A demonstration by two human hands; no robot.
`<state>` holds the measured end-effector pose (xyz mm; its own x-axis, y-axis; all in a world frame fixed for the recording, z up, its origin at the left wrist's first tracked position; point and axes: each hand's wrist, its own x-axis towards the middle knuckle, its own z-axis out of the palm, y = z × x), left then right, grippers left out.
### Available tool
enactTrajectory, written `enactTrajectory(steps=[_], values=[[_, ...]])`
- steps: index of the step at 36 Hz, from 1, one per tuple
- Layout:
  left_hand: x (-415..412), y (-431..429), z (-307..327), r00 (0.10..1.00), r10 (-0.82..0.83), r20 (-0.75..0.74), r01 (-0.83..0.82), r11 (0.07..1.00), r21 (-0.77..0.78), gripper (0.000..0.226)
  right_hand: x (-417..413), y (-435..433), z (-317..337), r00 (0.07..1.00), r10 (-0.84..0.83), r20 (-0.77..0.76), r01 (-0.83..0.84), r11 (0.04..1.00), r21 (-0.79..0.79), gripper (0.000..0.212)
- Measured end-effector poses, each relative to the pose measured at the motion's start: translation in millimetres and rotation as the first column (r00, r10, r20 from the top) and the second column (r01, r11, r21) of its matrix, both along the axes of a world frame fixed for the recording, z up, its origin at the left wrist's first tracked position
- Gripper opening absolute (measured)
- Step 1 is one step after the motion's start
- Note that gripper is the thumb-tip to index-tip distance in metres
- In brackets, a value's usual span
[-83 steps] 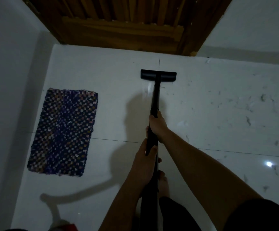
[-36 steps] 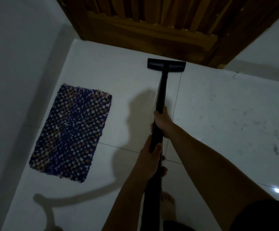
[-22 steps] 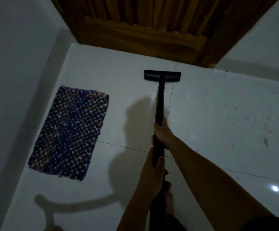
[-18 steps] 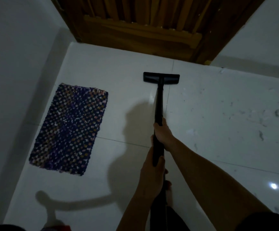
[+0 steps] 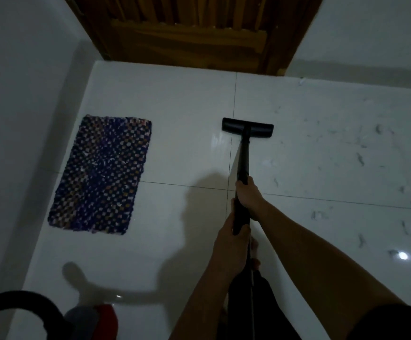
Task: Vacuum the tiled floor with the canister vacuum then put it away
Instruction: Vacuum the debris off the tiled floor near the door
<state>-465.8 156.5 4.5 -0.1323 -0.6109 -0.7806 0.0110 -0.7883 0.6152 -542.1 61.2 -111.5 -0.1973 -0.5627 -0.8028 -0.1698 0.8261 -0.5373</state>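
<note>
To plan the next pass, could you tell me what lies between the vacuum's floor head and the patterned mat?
Only bare white tile separates the floor head from the mat, as the head view shows.

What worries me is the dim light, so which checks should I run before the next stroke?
1. Grip: right hand and left hand both hold the wand: ok.
2. Floor head on the tiled floor, apart from the rug: ok.
3. Tiles right of the head free of debris: not ok, scraps lie there.
4. Hose slack to the canister: cannot tell, mostly out of frame.
5. Bare foot clear of the head: ok.
</note>
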Motion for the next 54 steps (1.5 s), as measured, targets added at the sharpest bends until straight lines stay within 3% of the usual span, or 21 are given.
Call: enactTrajectory(steps=[9, 15, 32, 45, 54], values=[[-4.9, 72.5, 4.6, 0.989, -0.05, 0.142, 0.052, 0.999, -0.013, 0.046, -3.8, 75.6, 9.8, 0.998, -0.017, 0.059, 0.017, 1.0, -0.007, 0.046], [-10.1, 109.5, 13.9, 0.997, -0.017, 0.071, 0.014, 0.999, 0.044, 0.048, -9.6, 110.4, 12.5, 0.998, -0.02, 0.066, 0.02, 1.0, -0.003, 0.049], [-59.8, 225.2, 19.8, 0.996, -0.044, 0.073, 0.04, 0.998, 0.058, 0.044, -65.2, 231.4, 9.5, 0.992, -0.082, 0.095, 0.074, 0.993, 0.087, 0.053], [-48.6, 316.7, 23.2, 0.968, -0.214, 0.13, 0.209, 0.977, 0.051, 0.045, -64.6, 337.3, 7.8, 0.973, -0.208, 0.1, 0.198, 0.974, 0.106, 0.049], [-51.9, 356.8, 24.5, 0.943, -0.319, 0.092, 0.313, 0.947, 0.074, 0.044, -76.1, 391.3, 10.8, 0.936, -0.339, 0.1, 0.327, 0.938, 0.114, 0.049]])
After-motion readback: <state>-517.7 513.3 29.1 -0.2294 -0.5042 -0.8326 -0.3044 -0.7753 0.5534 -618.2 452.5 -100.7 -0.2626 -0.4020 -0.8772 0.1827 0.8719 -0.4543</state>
